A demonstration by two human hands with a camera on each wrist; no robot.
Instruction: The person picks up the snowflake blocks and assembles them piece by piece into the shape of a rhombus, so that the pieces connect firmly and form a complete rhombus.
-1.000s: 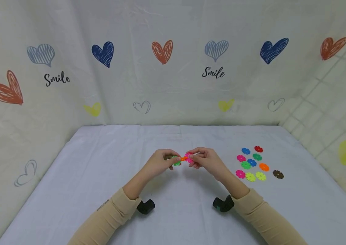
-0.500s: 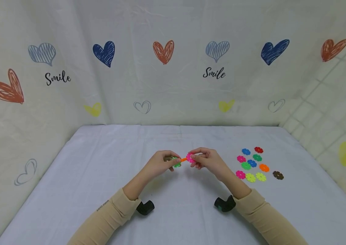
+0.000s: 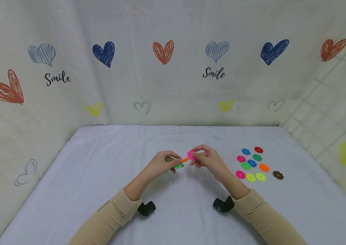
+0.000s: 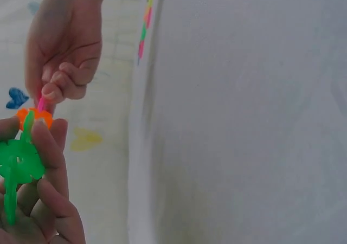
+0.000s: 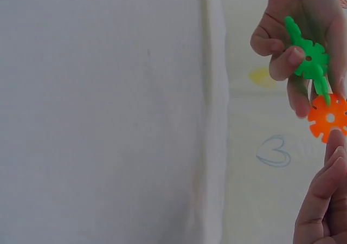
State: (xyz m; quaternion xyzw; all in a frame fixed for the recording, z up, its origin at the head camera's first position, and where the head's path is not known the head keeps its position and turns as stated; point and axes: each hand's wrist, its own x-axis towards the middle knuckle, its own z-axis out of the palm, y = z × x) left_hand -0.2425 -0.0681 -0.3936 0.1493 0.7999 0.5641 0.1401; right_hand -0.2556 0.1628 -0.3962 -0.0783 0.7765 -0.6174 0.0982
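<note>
Out over the middle of the desk [image 3: 179, 214], up off the surface (12 o'clock = far edge), basically busy slotting little notched discs together. In the left hand [image 3: 162, 160], pinched: a short chain [image 3: 178, 166] of green discs [image 5: 314, 65], with an orange disc [image 5: 321, 122] poking out the end toward 2 o'clock. In the right hand [image 3: 205, 157], also pinched: a single pink disc [image 3: 190, 155], right by the orange one, on its 2 o'clock side. Can't really tell if touching, super close either way.

So, at a guess, currently on the joining step: adding pink to the orange end. For the next move, probably need to line up notch with notch, crossed rather than flat-to-flat, then push gently with the chain held steady. Likely to slip off if pushed crooked, imo.

Over at 3 o'clock from there, lying on the desk: a bunch of loose discs [image 3: 252, 163] in mixed colours, plus a brown disc [image 3: 278, 175] off toward 4 o'clock of the bunch. Not being touched.
</note>
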